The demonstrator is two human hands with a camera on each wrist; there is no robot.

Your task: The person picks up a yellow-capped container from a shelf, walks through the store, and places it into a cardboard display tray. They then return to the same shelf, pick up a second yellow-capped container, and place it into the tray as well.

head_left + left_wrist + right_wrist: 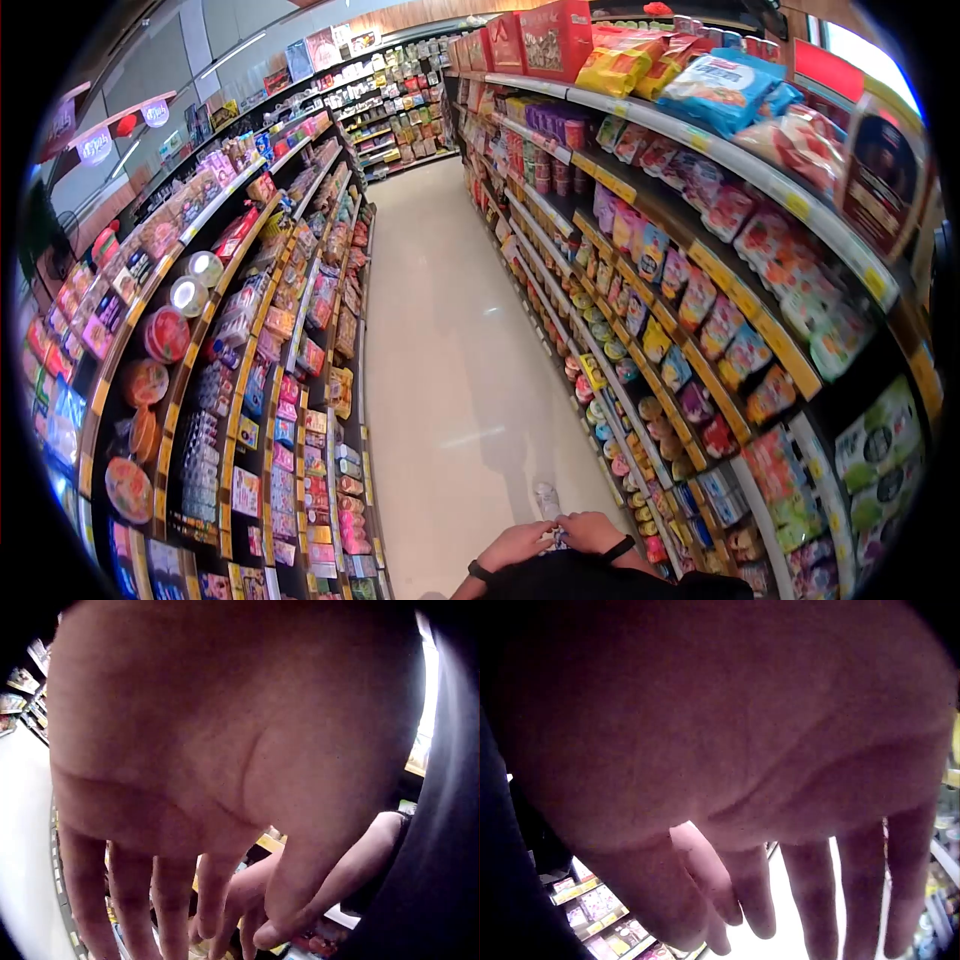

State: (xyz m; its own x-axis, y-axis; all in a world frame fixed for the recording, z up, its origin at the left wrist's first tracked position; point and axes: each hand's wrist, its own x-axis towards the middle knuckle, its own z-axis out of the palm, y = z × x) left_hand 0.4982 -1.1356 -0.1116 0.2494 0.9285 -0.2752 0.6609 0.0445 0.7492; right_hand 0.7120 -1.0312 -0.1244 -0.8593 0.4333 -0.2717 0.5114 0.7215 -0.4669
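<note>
From where I stand, the left of the frame is filled by a snack rack [222,200], a column of round tubs [166,335] down its near side. The pale floor [420,300] runs up the middle towards the far shelving [400,100] at upper centre. At bottom centre the person's two hands come close together before a dark garment [580,578]: first the left hand [515,545], fingers loosely extended, then the right hand [595,532], its fingers relaxed and long as well. I see neither gripping anything; whether their tips touch, I cannot tell. At lower right, small packs [650,525] sit in the right-hand rack [755,315], the goods nearest the hands, while a blue bag [722,85] lies at upper right.

As for progress, I'd judge that no handling has begun: the goods I can make out are on the shelves, and whatever is to be done with them is left to do.

Only the head view gives the aisle's whole length and the shoe [545,497] beyond the hands. The left wrist view bares the palm and the gaps between the fingers, the other hand behind them; the right wrist view shows a dim palm with nothing visible in it
</note>
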